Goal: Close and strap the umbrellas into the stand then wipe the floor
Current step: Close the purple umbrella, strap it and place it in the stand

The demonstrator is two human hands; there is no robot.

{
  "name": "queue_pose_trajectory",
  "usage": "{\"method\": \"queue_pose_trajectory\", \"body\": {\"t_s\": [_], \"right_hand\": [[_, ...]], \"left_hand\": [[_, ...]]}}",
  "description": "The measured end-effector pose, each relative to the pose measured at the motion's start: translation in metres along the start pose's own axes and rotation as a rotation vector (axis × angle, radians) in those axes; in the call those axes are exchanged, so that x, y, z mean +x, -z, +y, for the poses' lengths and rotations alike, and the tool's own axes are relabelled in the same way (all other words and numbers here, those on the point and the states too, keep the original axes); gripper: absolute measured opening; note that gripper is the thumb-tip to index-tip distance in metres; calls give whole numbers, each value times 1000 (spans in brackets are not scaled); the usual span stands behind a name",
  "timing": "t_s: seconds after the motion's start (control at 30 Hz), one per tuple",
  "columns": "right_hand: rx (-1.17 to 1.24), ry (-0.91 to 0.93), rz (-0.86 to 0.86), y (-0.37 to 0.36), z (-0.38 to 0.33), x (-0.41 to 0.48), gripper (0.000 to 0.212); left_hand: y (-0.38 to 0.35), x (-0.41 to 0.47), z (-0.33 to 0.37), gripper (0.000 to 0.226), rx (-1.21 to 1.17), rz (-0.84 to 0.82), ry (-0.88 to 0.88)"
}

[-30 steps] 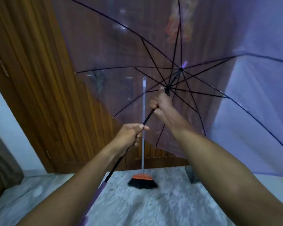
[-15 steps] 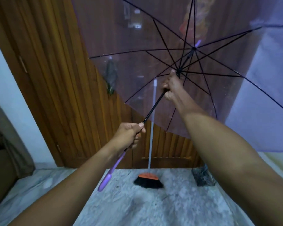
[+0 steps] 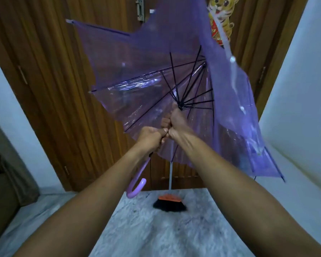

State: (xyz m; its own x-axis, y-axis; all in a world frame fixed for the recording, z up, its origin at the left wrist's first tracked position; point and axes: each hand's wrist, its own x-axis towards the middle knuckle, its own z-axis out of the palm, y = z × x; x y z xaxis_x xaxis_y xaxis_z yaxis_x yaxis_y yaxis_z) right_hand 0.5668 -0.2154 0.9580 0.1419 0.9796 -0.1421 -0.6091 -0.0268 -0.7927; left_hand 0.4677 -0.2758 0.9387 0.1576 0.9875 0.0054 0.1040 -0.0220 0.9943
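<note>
Right now both your hands are clamped on the shaft of the umbrella point(image 3: 137, 62), held up in front of you: your left hand point(image 3: 150, 138) is wrapped round it above the curved purple handle point(image 3: 136, 188), and your right hand point(image 3: 176, 120) grips it touching the left, up against the hub where the black ribs meet. Its clear purple canopy is half folded and sags to the right before the wooden door point(image 3: 50, 89), while a broom point(image 3: 168, 202) stands on the marble floor point(image 3: 156, 234) against that door, below your hands.
</note>
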Motion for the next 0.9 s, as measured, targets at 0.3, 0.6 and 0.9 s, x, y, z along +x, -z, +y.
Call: {"method": "queue_pose_trajectory", "body": {"t_s": [0.3, 0.6, 0.9], "right_hand": [[27, 85, 56, 13, -29, 10, 45], [-80, 49, -102, 8, -31, -7, 42], [-120, -97, -151, 11, 49, -29, 60]], "left_hand": [[41, -35, -35, 37, -101, -397, 296], [4, -31, -20, 43, -222, -53, 142], [-13, -14, -30, 47, -31, 246, 37]]}}
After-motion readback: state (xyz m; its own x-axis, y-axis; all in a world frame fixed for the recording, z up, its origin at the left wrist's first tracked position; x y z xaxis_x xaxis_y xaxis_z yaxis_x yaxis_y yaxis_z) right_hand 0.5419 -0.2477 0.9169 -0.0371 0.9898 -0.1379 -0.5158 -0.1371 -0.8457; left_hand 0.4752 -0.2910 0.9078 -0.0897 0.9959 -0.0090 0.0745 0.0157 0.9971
